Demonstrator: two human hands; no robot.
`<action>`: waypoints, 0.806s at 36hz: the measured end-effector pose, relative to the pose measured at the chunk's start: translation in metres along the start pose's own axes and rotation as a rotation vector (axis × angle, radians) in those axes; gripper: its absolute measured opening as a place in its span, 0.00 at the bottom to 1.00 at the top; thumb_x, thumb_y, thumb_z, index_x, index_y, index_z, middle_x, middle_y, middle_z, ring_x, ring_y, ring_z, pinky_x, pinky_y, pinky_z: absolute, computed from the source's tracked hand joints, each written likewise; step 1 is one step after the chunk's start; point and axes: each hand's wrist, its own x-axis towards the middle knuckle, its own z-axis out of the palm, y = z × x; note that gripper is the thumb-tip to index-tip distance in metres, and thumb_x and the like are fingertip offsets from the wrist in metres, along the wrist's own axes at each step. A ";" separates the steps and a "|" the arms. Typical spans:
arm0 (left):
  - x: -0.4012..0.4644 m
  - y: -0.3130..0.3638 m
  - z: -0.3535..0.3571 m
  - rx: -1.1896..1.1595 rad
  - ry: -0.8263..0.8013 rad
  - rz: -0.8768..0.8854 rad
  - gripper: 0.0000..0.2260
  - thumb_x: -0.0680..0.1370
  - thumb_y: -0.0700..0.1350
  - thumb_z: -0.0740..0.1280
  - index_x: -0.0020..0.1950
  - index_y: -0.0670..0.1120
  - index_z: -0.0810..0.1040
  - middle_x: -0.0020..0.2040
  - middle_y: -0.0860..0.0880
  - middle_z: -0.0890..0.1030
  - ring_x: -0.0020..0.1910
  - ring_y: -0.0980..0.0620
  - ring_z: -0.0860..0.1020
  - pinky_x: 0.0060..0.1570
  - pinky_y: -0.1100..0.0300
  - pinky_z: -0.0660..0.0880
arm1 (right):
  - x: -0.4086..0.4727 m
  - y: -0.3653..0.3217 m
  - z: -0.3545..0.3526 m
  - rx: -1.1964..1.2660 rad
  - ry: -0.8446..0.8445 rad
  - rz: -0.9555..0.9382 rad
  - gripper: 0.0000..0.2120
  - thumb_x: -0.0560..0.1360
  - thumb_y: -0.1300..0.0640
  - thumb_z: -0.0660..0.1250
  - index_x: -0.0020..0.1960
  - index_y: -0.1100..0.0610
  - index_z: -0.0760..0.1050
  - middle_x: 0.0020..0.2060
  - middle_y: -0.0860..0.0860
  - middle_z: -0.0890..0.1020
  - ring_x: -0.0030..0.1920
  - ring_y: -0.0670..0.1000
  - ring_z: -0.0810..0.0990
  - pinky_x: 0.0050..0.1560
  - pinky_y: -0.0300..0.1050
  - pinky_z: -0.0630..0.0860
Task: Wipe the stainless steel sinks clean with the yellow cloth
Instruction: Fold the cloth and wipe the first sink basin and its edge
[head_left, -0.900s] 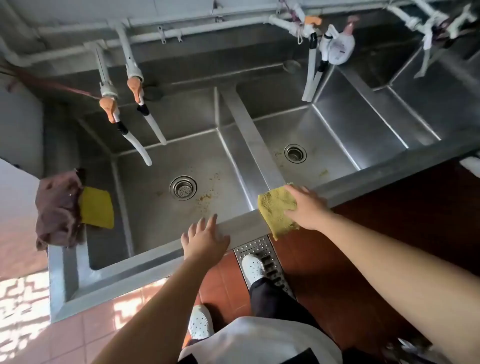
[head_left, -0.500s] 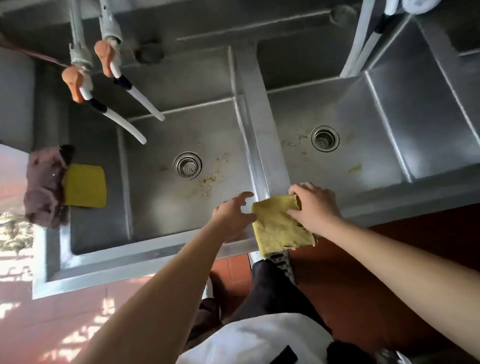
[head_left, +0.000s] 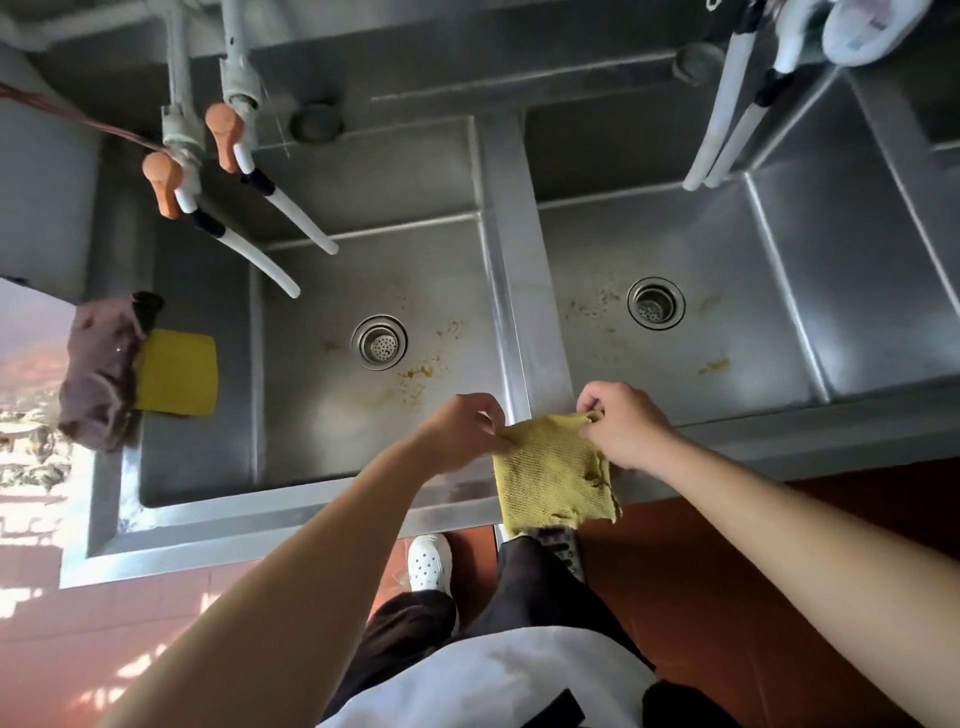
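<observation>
A worn yellow cloth (head_left: 555, 474) hangs over the front rim where the divider (head_left: 519, 291) between two steel sinks meets it. My left hand (head_left: 462, 431) pinches its upper left corner and my right hand (head_left: 626, 428) pinches its upper right corner, holding it spread between them. The left sink (head_left: 322, 415) has a round drain (head_left: 379, 342) and yellow-brown stains near it. More stains lie around the drain (head_left: 655, 303) of the right sink (head_left: 748, 332).
Two taps with orange handles (head_left: 223, 136) and white spouts (head_left: 260, 262) reach over the left sink. White hoses (head_left: 727, 130) hang over the right sink. A brown rag (head_left: 101, 374) and a yellow sponge (head_left: 179, 372) sit on the left rim. A third basin (head_left: 914, 218) lies far right.
My left hand left the front rim and took the cloth's left corner. Both hands lifted the cloth and spread it. The view moved closer over the sinks.
</observation>
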 end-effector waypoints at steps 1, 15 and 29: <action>-0.003 0.002 -0.003 -0.005 0.014 0.017 0.14 0.69 0.37 0.78 0.39 0.49 0.74 0.37 0.53 0.80 0.31 0.62 0.75 0.30 0.75 0.66 | -0.003 -0.002 -0.006 0.043 -0.007 -0.007 0.10 0.70 0.64 0.68 0.38 0.49 0.75 0.38 0.46 0.81 0.37 0.52 0.79 0.33 0.41 0.70; -0.050 0.060 -0.060 0.027 0.282 0.432 0.09 0.71 0.39 0.74 0.45 0.54 0.84 0.37 0.58 0.82 0.32 0.70 0.76 0.37 0.74 0.71 | -0.073 -0.063 -0.072 0.243 0.422 -0.125 0.11 0.68 0.65 0.72 0.36 0.49 0.81 0.36 0.47 0.83 0.39 0.50 0.81 0.38 0.42 0.75; -0.074 -0.065 0.013 0.429 0.329 0.532 0.10 0.73 0.41 0.71 0.53 0.48 0.85 0.53 0.48 0.84 0.57 0.45 0.79 0.60 0.49 0.72 | -0.123 0.000 0.086 0.061 0.509 -0.076 0.09 0.72 0.64 0.70 0.44 0.52 0.84 0.39 0.50 0.85 0.38 0.55 0.80 0.37 0.41 0.68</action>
